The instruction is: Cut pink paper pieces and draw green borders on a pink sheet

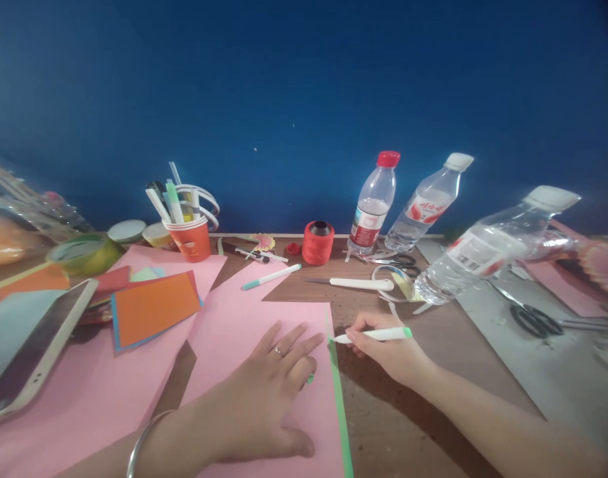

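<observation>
My left hand (269, 392) lies flat on a pink paper sheet (254, 332), fingers stretched out, a ring on one finger and a bracelet at the wrist. A small green cap peeks out beside its little finger. My right hand (383, 348) is closed round a white marker with a green end (376, 335). The marker's tip touches the sheet's right edge, where a green line (340, 398) runs down the paper.
An orange cup of pens (189, 236), a red thread spool (318, 242), a white knife (358, 283), another marker (270, 277) and three water bottles (488, 245) stand behind. Coloured paper (152, 305) and a phone (30, 348) lie left, scissors (533, 318) right.
</observation>
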`<state>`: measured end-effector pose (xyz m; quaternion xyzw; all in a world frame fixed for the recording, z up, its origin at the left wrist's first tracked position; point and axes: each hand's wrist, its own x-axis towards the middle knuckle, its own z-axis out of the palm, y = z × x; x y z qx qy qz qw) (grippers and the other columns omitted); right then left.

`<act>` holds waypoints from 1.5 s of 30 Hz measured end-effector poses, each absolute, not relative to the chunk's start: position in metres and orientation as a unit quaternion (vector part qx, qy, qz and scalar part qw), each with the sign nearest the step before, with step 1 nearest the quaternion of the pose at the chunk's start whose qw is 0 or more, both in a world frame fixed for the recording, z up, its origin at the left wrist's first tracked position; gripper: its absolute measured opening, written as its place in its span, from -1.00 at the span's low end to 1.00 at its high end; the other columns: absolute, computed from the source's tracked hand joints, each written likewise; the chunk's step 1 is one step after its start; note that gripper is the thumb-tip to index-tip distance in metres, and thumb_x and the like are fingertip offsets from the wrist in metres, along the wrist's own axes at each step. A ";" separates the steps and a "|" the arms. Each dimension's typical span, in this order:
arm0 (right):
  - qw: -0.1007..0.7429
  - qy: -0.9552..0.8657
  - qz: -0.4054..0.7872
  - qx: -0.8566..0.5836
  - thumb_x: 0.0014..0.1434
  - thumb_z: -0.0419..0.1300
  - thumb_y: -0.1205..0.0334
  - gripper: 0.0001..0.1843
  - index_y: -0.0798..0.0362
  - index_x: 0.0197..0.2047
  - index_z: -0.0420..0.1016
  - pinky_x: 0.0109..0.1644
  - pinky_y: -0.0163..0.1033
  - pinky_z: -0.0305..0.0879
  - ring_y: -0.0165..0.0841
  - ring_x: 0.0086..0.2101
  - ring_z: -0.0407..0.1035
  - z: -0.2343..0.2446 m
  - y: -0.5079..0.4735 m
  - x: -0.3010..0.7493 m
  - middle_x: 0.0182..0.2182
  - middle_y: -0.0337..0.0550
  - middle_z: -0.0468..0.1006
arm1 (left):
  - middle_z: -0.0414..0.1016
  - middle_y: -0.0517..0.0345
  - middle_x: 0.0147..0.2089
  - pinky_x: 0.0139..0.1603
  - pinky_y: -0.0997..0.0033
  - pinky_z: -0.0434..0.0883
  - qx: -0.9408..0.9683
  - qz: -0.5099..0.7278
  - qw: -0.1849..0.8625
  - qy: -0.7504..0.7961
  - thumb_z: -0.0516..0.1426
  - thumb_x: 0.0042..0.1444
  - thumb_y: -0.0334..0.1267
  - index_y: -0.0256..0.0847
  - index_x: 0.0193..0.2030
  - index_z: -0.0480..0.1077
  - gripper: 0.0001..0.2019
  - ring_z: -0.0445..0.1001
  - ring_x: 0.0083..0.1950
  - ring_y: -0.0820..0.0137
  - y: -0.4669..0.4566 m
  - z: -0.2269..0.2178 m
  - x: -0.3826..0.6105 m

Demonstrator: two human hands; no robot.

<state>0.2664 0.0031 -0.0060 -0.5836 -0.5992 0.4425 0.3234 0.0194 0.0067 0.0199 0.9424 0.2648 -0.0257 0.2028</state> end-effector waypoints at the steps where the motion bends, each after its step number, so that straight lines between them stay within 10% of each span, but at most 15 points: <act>1: 0.324 -0.599 0.442 -0.584 0.12 0.13 0.16 -0.77 0.07 -0.52 0.37 -0.48 -0.33 0.19 -0.39 -0.54 0.34 -0.006 0.003 0.266 -0.59 -0.23 0.48 | -0.27 0.06 0.43 0.35 -0.07 -0.30 0.943 -0.027 0.201 0.265 0.14 -0.02 0.19 -0.14 0.13 0.20 -0.35 -0.35 0.40 0.04 0.007 0.020 0.020; 16: 0.326 -0.599 0.464 -0.566 0.05 0.15 0.17 -0.79 0.08 -0.55 0.37 -0.56 -0.36 0.07 -0.45 -0.63 0.19 -0.009 -0.001 0.267 -0.67 -0.27 0.38 | 0.09 0.01 0.33 0.28 -0.17 -0.13 0.946 -0.036 0.167 0.275 0.17 -0.11 0.24 -0.10 0.17 0.19 -0.26 0.01 0.31 -0.06 -0.002 0.020 0.018; 45: 0.282 -0.629 0.456 -0.563 -0.02 0.14 0.22 -0.81 0.11 -0.59 0.37 -0.55 -0.37 -0.08 -0.49 -0.62 0.05 -0.002 0.000 0.267 -0.70 -0.31 0.28 | -0.09 0.07 0.40 0.30 -0.12 -0.16 0.944 -0.034 0.179 0.275 0.24 -0.13 0.11 -0.10 0.18 0.15 -0.26 -0.11 0.36 -0.05 -0.006 0.017 0.018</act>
